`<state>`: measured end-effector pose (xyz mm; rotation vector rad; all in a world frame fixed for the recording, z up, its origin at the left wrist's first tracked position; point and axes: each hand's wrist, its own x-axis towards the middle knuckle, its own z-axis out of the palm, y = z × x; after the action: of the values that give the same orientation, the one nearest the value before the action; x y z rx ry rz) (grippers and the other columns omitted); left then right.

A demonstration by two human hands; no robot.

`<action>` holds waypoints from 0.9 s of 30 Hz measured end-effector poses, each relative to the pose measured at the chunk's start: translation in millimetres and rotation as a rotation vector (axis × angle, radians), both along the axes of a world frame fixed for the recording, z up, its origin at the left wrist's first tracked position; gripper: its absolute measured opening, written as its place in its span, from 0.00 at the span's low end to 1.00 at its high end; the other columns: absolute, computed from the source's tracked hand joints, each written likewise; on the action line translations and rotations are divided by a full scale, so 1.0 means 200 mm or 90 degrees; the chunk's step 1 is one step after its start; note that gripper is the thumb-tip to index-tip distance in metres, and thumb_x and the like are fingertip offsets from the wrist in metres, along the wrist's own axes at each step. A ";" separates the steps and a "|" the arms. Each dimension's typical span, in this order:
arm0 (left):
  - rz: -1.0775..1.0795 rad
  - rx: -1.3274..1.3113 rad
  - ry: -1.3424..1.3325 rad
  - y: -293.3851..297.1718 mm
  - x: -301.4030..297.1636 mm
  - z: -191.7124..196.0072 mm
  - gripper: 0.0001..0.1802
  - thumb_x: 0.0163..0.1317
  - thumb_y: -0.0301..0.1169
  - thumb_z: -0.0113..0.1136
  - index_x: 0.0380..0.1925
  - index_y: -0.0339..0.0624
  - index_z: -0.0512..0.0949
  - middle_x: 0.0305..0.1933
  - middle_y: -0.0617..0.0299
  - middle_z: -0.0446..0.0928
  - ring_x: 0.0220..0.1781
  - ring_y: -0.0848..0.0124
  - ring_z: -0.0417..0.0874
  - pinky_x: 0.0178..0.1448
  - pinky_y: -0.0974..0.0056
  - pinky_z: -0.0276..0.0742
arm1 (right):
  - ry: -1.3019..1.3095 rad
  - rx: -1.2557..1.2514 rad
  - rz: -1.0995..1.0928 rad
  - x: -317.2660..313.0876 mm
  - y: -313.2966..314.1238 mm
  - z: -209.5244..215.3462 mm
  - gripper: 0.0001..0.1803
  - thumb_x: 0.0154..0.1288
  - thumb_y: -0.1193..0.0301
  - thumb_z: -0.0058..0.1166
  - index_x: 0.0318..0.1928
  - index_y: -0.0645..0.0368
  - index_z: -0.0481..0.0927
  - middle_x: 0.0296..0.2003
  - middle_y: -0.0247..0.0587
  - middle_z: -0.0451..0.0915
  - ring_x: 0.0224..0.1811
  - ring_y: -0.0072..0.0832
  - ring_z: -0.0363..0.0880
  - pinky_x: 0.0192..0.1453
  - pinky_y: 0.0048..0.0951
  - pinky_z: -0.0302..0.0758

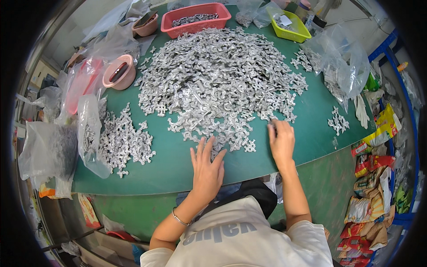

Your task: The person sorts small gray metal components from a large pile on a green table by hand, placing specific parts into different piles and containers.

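Observation:
A large heap of small silvery metal castings [213, 75] covers the middle of the green table [169, 171]. My left hand [208, 167] lies at the heap's near edge, fingers spread, its fingertips touching a few loose castings. To its right, my right hand [283, 141] rests by the heap's right front edge with its fingers curled together. Something small and dark shows at those fingertips; its kind cannot be made out. A smaller pile of the same castings [124, 142] sits to the left, and a little cluster of castings [338, 121] lies far right.
At the back stand a red basin [167, 23] with metal parts and a yellow-green basket [291, 36]. A pink bowl [129, 80] holds a dark red object. Clear plastic bags [342, 53] lie at the right, others at the left. A blue rack [402, 80] stands beyond the right edge.

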<state>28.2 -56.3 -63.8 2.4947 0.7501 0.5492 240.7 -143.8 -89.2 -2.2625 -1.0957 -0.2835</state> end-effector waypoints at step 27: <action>-0.099 -0.702 -0.443 -0.01 -0.05 0.14 0.11 0.52 0.13 0.55 0.38 0.27 0.76 0.40 0.53 0.72 0.42 0.70 0.76 0.48 0.70 0.76 | 0.750 0.308 0.245 -0.50 -0.17 0.33 0.12 0.57 0.85 0.50 0.43 0.70 0.74 0.33 0.44 0.79 0.34 0.23 0.77 0.40 0.20 0.74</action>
<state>18.2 -58.2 -35.9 1.2080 0.3857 0.6449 141.0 -177.3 -22.6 -1.3234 -0.6495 0.7728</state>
